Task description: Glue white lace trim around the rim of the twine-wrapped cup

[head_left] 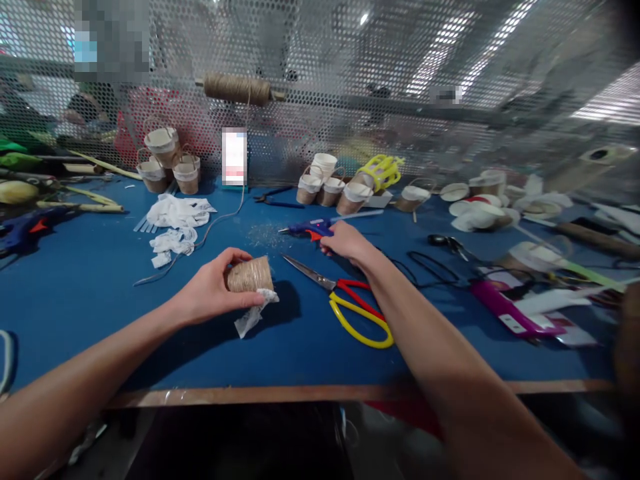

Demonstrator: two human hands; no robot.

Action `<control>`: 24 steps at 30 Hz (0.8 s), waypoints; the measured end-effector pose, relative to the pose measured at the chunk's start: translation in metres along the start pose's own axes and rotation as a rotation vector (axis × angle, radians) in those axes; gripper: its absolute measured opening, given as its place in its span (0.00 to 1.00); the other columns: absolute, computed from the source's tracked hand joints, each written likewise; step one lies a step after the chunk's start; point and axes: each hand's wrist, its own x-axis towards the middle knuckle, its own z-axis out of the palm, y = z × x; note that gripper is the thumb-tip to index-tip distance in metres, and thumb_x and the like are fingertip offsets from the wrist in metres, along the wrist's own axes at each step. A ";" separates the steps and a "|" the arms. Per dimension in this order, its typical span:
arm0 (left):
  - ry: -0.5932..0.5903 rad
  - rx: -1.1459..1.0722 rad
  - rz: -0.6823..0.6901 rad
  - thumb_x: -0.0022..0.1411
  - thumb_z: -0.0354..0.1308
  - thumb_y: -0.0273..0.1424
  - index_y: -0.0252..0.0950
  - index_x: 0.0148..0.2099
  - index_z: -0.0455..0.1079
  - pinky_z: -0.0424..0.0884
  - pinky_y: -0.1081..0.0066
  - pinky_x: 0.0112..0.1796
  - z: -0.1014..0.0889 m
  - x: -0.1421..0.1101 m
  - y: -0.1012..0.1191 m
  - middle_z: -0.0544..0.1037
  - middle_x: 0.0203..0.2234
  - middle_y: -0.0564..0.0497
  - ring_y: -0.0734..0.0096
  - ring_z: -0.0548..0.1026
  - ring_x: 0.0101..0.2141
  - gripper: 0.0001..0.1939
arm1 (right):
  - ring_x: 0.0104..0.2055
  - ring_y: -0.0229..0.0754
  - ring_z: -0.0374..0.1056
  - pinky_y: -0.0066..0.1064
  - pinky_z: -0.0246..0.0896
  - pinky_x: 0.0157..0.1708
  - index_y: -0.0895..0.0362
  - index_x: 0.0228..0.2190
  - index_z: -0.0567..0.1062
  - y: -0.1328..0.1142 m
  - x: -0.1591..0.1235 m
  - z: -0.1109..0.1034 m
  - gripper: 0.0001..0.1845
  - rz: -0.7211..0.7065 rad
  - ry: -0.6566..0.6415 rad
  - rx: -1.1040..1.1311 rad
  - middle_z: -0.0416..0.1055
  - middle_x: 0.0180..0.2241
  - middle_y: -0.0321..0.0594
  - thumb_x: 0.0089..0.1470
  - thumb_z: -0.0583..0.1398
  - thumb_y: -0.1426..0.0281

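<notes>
My left hand (pixel 220 283) is closed around a small twine-wrapped cup (pixel 249 274), tilted on its side above the table. A strip of white lace (pixel 250 321) hangs under my thumb at the cup's edge. My right hand (pixel 345 241) grips the handle of a blue glue gun (pixel 306 229) with an orange trigger, its nozzle pointing left. Between the hands lie large scissors (pixel 363 312) with red and yellow handles, partly behind my right forearm. White lace pieces (pixel 175 217) are heaped beyond my left hand.
Finished little twine buckets stand at the back left (pixel 188 177) and back centre (pixel 356 197). A twine roll (pixel 237 89) hangs on the mesh, its strand trailing onto the blue table (pixel 200 353). A phone (pixel 234 157) leans there. A purple tool (pixel 505 308) and clutter lie right.
</notes>
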 end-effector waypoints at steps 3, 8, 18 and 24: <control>0.037 0.072 0.027 0.45 0.63 0.44 0.35 0.46 0.62 0.68 0.67 0.34 -0.001 0.000 0.000 0.71 0.35 0.48 0.68 0.70 0.33 0.28 | 0.23 0.35 0.67 0.28 0.66 0.27 0.60 0.30 0.68 -0.011 -0.021 -0.016 0.06 0.021 -0.046 0.157 0.71 0.23 0.37 0.47 0.60 0.76; 0.081 0.207 0.042 0.44 0.62 0.46 0.35 0.46 0.65 0.68 0.66 0.36 -0.004 0.001 0.003 0.73 0.35 0.48 0.65 0.71 0.34 0.29 | 0.19 0.32 0.64 0.24 0.62 0.20 0.59 0.24 0.68 -0.024 -0.058 -0.024 0.13 0.008 -0.259 0.573 0.67 0.18 0.34 0.42 0.64 0.64; 0.146 0.359 0.005 0.46 0.59 0.49 0.36 0.40 0.63 0.65 0.70 0.30 -0.011 0.005 0.003 0.71 0.29 0.52 0.69 0.69 0.29 0.26 | 0.16 0.31 0.58 0.25 0.56 0.17 0.60 0.23 0.74 -0.028 -0.085 -0.016 0.12 -0.173 -0.358 0.300 0.63 0.13 0.31 0.46 0.63 0.63; 0.172 0.381 -0.031 0.46 0.59 0.48 0.35 0.40 0.63 0.63 0.70 0.28 -0.013 0.006 0.005 0.71 0.27 0.52 0.70 0.68 0.27 0.25 | 0.16 0.35 0.61 0.28 0.58 0.17 0.57 0.21 0.71 -0.024 -0.091 -0.017 0.13 -0.180 -0.266 0.144 0.65 0.13 0.32 0.44 0.63 0.61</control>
